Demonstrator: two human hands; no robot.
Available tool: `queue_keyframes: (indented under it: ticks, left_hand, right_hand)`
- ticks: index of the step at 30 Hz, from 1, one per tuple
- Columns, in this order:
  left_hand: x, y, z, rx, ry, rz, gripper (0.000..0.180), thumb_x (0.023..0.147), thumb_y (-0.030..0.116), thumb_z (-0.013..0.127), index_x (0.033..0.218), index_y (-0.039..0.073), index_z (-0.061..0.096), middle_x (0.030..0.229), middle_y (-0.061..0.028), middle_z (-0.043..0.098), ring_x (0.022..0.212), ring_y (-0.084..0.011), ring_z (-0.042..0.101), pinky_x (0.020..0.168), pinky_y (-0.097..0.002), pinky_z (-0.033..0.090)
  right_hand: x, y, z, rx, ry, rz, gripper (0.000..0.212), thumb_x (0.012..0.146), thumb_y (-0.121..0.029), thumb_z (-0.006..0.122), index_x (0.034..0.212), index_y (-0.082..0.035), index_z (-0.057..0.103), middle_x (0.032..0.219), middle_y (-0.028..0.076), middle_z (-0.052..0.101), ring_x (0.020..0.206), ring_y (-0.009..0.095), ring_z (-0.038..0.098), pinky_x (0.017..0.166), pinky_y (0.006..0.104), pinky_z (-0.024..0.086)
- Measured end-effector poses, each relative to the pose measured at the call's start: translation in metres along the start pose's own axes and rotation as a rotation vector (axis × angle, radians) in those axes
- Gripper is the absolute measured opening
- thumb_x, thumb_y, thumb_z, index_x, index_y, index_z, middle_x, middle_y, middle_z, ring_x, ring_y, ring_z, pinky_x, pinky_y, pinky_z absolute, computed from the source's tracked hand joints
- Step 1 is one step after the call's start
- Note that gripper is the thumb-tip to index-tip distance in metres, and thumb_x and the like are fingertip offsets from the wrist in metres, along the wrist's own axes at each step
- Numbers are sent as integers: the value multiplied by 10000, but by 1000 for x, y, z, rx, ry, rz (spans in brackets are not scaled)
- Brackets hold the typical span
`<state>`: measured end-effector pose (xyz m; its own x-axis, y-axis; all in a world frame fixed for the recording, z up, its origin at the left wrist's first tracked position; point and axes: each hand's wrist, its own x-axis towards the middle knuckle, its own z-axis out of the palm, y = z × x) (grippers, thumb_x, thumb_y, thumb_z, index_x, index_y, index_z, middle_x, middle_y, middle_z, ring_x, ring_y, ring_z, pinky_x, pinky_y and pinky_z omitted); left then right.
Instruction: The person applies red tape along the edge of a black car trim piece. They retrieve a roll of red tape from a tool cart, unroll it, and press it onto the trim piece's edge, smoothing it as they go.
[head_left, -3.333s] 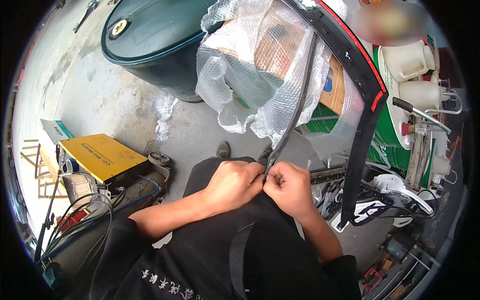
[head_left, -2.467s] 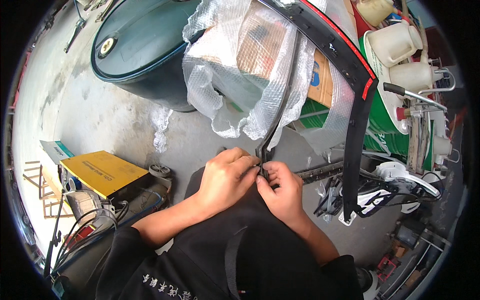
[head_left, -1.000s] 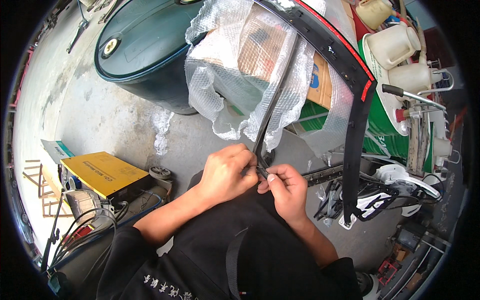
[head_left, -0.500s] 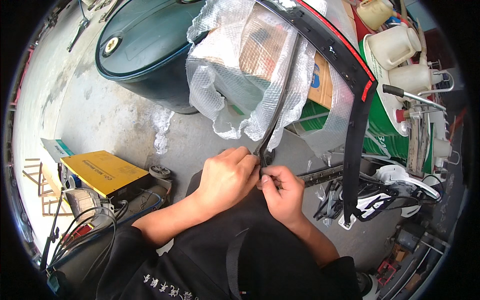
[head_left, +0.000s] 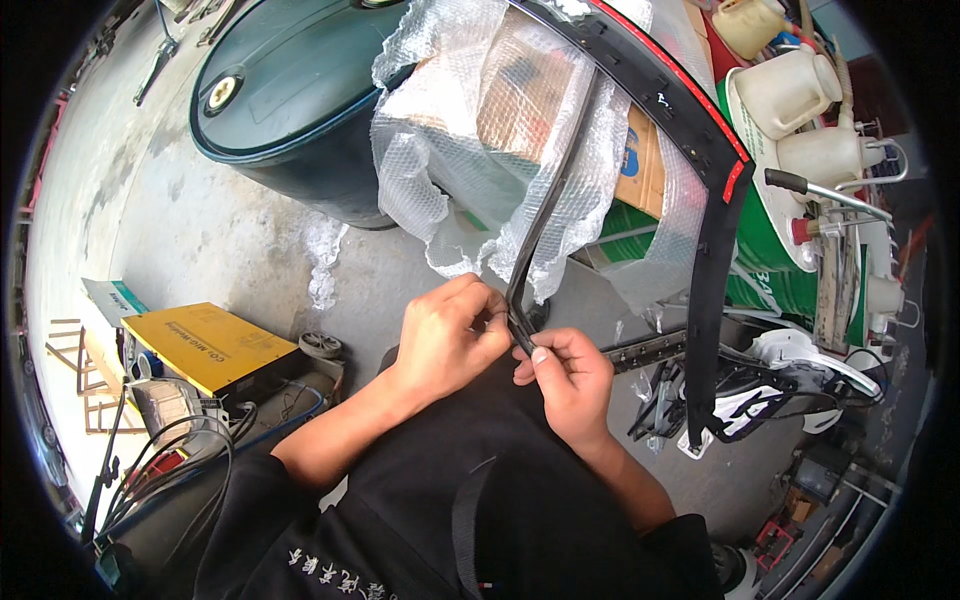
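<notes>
A long black trim strip (head_left: 552, 205) runs down from the bubble wrap to my hands and bends near its lower end. My right hand (head_left: 572, 385) pinches that lower end between thumb and fingers. Just left of the bend, my left hand (head_left: 450, 335) is closed with its fingertips pressed together beside the strip. Whatever lies between those fingertips is hidden or too small to name. A larger curved black trim panel (head_left: 705, 270) with a red tape edge arches above and to the right of my hands.
Bubble wrap (head_left: 440, 150) drapes over cardboard beyond my hands. A dark green drum (head_left: 290, 100) stands at the far left, and a yellow welding machine (head_left: 210, 345) sits nearer on the left. Pale plastic jugs (head_left: 790, 95) rest on a green drum (head_left: 785, 290) at right.
My left hand has moved slightly up and left, off the strip's bend, and its fingers have curled tighter. My right thumb now shows on the strip's end, and the hands are farther apart.
</notes>
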<state>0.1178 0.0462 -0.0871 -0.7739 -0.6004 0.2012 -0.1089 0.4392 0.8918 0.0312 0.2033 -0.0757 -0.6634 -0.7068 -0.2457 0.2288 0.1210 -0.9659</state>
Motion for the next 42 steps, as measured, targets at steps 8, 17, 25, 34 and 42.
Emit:
queue_keyframes:
  ticks: [8,17,25,34,42]
  left_hand:
    - [0,13,-11,14,-136,-10,123,755,98,725,843,35,667,785,-96,623,635,-283,642,577,-385,525]
    - [2,13,-10,210,-118,132,102,734,86,726,804,39,669,725,-89,597,659,-312,631,571,-413,515]
    - [5,0,5,77,19,33,69,732,45,692,768,36,634,718,-93,616,619,-307,632,559,-399,515]
    - [5,0,-11,-81,-15,-110,60,754,-3,626,807,25,634,774,-109,629,623,-264,628,575,-361,498]
    - [1,-8,-18,100,-16,62,96,778,26,641,870,29,665,843,-107,609,760,-320,617,675,-406,515]
  right_hand:
    - [0,2,-1,-113,-2,-15,102,962,9,542,1042,49,592,875,92,688,713,112,656,688,258,564]
    - [0,4,-1,-456,-32,-291,81,916,22,617,987,61,612,798,72,688,710,121,695,649,251,557]
    - [-3,6,-1,-87,50,-77,88,933,13,601,1012,47,616,874,103,717,713,118,685,662,257,566]
    - [0,0,-6,51,36,33,102,964,8,545,1051,50,579,967,136,711,738,112,668,699,270,581]
    - [-1,1,-3,3,27,3,116,974,0,510,1057,58,567,963,166,706,707,140,665,676,282,579]
